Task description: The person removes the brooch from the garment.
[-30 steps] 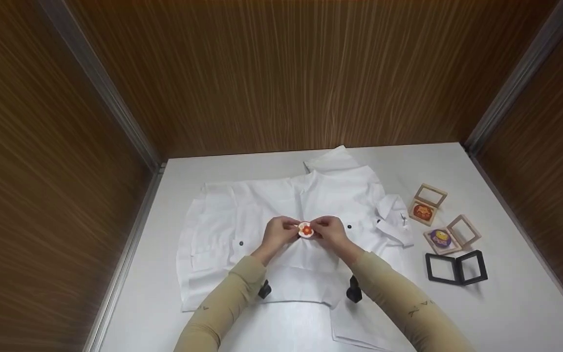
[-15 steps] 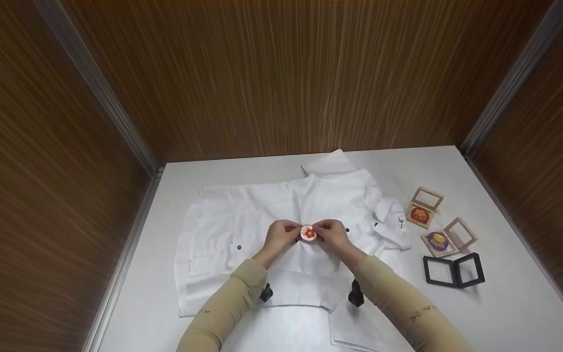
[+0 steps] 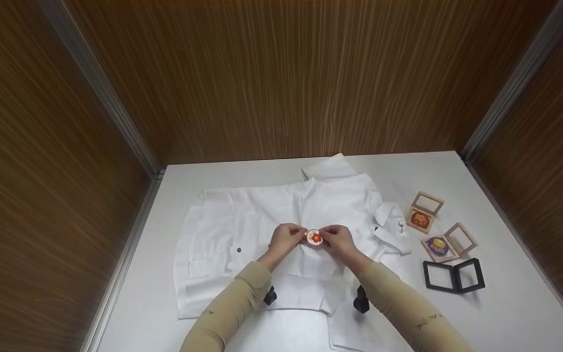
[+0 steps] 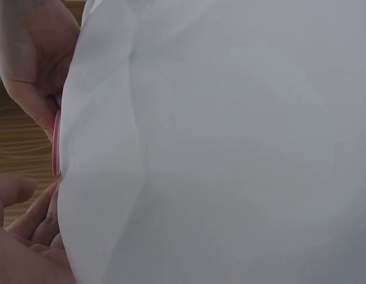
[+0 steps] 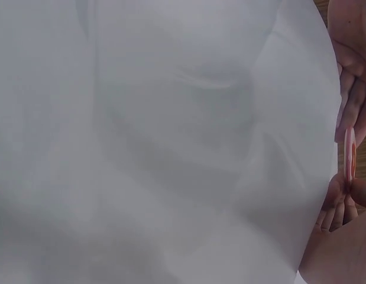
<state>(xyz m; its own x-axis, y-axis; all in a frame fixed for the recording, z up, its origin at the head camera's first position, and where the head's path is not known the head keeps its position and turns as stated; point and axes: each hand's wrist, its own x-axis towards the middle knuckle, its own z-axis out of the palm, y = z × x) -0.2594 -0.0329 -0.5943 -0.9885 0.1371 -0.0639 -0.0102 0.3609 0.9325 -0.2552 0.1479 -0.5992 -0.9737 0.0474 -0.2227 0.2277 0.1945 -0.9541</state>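
Observation:
A round pin badge [image 3: 314,237], white with a red flower and reddish rim, is between both hands over the white shirt [image 3: 257,200]. My left hand [image 3: 284,240] pinches its left edge, while my right hand [image 3: 341,240] grips the right edge between thumb and fingers. The left wrist view shows the badge [image 4: 55,143] edge-on against lifted cloth, with the left thumb [image 4: 17,190] standing off its face. Raised shirt fabric [image 5: 171,142] fills most of the right wrist view, the badge [image 5: 349,155] at its far right. The badge's back is hidden.
On the table's right stand two open wooden-framed cases, one with an orange badge [image 3: 420,219], the other with a purple badge [image 3: 439,246]. Nearer lies an open black frame [image 3: 454,276]. Wood-grain panels [image 3: 301,78] enclose the white table [image 3: 516,293].
Both hands and the badge have shifted slightly right and nearer over the shirt. The view has tilted a little. The cases and black frame stay in place.

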